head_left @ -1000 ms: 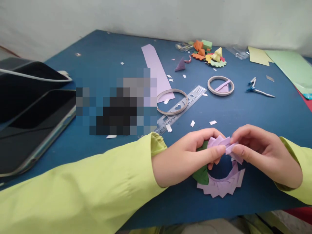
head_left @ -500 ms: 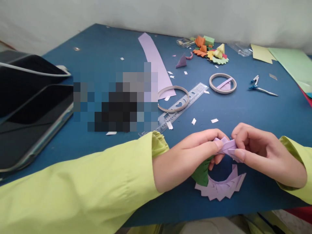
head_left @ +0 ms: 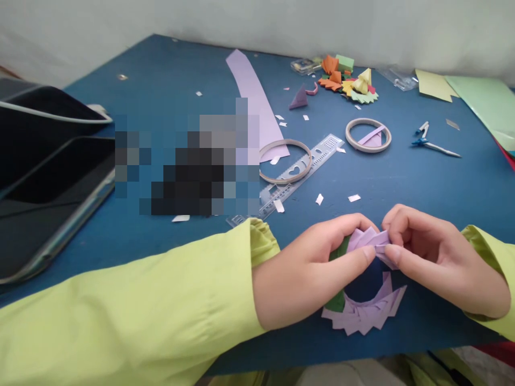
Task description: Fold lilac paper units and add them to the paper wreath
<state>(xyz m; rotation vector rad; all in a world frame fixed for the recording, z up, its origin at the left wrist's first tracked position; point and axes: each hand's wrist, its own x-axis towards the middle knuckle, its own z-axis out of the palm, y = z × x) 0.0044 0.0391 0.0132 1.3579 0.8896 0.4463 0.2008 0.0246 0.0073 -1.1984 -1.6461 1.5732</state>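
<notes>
A ring of folded paper, the paper wreath (head_left: 364, 316), lies at the front of the blue table, with pleated lilac pieces and a green section (head_left: 335, 300) on its left. My left hand (head_left: 317, 268) is closed on its upper part, thumb pressed along the inner edge of the lilac folds. Opposite it, my right hand (head_left: 438, 254) pinches the right end of those same folds between thumb and bent fingers. A gap shows on the ring's right side, between the pinched end and the lower lilac pieces. My left palm hides some of the green paper.
Beyond my hands lie a clear stencil ruler (head_left: 300, 174), two tape rolls (head_left: 368, 135), a compass (head_left: 436, 147) and a lilac paper strip (head_left: 257, 102). Colourful folded pieces (head_left: 350, 80) sit at the back. A dark device (head_left: 52, 203) stands left; a blurred patch covers the area beside it.
My left thumb has slid down and right to the inner edge, so more lilac folds show. The left fingers beneath are now hidden. My right hand keeps its pinch.
</notes>
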